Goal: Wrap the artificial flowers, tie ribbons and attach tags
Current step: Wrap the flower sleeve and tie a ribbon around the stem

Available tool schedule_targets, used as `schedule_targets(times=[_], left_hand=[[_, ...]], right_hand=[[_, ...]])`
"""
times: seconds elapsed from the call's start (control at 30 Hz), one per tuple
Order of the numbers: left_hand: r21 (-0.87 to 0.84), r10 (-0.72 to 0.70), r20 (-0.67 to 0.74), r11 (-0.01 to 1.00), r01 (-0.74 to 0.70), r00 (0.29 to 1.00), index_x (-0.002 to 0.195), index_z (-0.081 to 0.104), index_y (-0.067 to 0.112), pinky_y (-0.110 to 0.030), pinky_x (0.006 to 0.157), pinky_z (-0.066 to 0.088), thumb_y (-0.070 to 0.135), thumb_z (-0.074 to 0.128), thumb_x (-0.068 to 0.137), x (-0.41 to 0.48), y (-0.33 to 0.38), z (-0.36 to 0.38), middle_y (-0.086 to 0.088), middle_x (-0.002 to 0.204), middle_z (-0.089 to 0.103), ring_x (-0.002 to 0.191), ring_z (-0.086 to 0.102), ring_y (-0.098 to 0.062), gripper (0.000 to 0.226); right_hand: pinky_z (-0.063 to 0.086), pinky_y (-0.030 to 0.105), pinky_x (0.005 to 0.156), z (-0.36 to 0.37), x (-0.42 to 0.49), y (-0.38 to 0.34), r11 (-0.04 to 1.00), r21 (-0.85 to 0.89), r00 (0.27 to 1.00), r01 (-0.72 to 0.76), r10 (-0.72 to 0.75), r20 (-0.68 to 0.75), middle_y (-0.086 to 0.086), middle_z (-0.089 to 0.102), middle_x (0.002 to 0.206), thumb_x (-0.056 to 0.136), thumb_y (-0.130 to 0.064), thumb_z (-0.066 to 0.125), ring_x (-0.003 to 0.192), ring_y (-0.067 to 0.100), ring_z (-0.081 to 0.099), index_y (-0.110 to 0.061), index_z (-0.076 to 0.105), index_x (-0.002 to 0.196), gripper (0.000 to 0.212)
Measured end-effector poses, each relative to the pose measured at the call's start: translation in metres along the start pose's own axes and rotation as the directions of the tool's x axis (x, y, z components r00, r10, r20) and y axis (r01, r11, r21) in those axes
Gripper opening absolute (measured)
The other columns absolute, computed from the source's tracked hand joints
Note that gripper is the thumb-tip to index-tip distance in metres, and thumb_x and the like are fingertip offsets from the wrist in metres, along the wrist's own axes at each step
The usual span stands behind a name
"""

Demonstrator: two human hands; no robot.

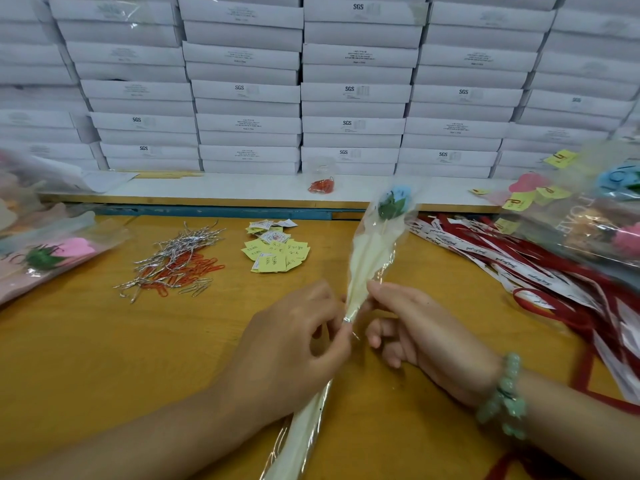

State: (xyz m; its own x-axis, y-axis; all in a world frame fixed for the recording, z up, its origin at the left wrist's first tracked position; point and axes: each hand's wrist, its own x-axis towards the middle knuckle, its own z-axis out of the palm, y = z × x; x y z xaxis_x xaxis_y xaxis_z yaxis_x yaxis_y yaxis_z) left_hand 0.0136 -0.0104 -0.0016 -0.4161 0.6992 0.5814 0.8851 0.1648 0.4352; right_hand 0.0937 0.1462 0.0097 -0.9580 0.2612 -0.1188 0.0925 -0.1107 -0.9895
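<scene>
Both hands (349,327) pinch the wrapped flower (372,252) between them.

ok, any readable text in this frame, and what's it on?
"SGS": on many of the stacked white boxes.
"ONE.": end of a longer print on the clear wrapper at right; the rest is unclear.
Small print on other boxes: too small to read.
Script on the white ribbons: blurred.
Handwriting on the yellow tags: unreadable.
Wrapped flower in the middle: no text seen.
</scene>
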Motion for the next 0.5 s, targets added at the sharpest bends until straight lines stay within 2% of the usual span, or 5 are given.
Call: schedule_targets(times=[0.07, 0.2, 0.27, 0.37, 0.5], left_hand=[[0.057, 0.035, 0.038, 0.998, -0.037, 0.999, 0.067, 0.051, 0.022, -0.033, 0.056, 0.044, 0.041, 0.045, 0.088, -0.001, 0.001, 0.001, 0.011, 0.075, 0.049, 0.067, 0.05, -0.011, 0.029], [0.043, 0.035, 0.128, 0.998, -0.041, 0.991, 0.068, 0.053, 0.024, -0.028, 0.057, 0.042, 0.052, 0.04, 0.087, -0.002, 0.002, 0.002, 0.011, 0.076, 0.049, 0.068, 0.05, -0.011, 0.037], [-0.014, -0.008, 0.147, 1.0, 0.01, 0.989, 0.064, 0.05, 0.026, -0.029, 0.058, 0.042, 0.059, 0.04, 0.083, 0.0, 0.0, 0.002, 0.011, 0.072, 0.049, 0.067, 0.05, -0.013, 0.039], [-0.099, -0.082, 0.198, 0.99, 0.103, 0.977, 0.058, 0.047, 0.018, -0.037, 0.058, 0.042, 0.059, 0.046, 0.079, 0.002, -0.004, 0.002, 0.006, 0.063, 0.049, 0.061, 0.048, -0.016, 0.046], [-0.022, -0.072, 0.251, 0.997, 0.08, 0.965, 0.056, 0.039, 0.018, -0.032, 0.054, 0.036, 0.045, 0.053, 0.082, 0.002, -0.006, 0.005, 0.002, 0.058, 0.045, 0.058, 0.044, -0.016, 0.04]], right_hand=[[0.037, 0.018, 0.038, -0.002, 0.002, 0.002, 1.0, -0.017, 0.999, 0.026, -0.027, -0.028, 0.007, 0.057, 0.08, 0.081, -0.04, 0.061, 0.053, 0.006, 0.05, 0.002, 0.061, 0.109, 0.05], [0.036, 0.015, 0.038, -0.007, 0.006, 0.004, 0.995, 0.103, 1.0, 0.006, -0.004, -0.014, -0.003, 0.052, 0.06, 0.086, -0.019, 0.062, 0.048, 0.003, 0.044, 0.004, 0.061, 0.111, 0.034], [0.038, 0.014, 0.039, -0.011, 0.009, 0.003, 0.986, 0.164, 1.0, -0.014, 0.013, 0.006, -0.002, 0.056, 0.065, 0.078, -0.018, 0.066, 0.049, 0.002, 0.048, 0.002, 0.061, 0.113, 0.041], [0.043, 0.015, 0.041, -0.017, 0.013, 0.001, 0.984, 0.176, 1.0, -0.017, 0.018, -0.005, 0.002, 0.066, 0.071, 0.07, -0.019, 0.072, 0.054, 0.004, 0.059, -0.003, 0.06, 0.11, 0.045], [0.051, 0.016, 0.046, -0.024, 0.015, -0.003, 0.991, 0.125, 0.999, -0.037, 0.037, -0.001, 0.007, 0.073, 0.082, 0.071, -0.023, 0.073, 0.065, 0.009, 0.069, -0.005, 0.062, 0.105, 0.04]])
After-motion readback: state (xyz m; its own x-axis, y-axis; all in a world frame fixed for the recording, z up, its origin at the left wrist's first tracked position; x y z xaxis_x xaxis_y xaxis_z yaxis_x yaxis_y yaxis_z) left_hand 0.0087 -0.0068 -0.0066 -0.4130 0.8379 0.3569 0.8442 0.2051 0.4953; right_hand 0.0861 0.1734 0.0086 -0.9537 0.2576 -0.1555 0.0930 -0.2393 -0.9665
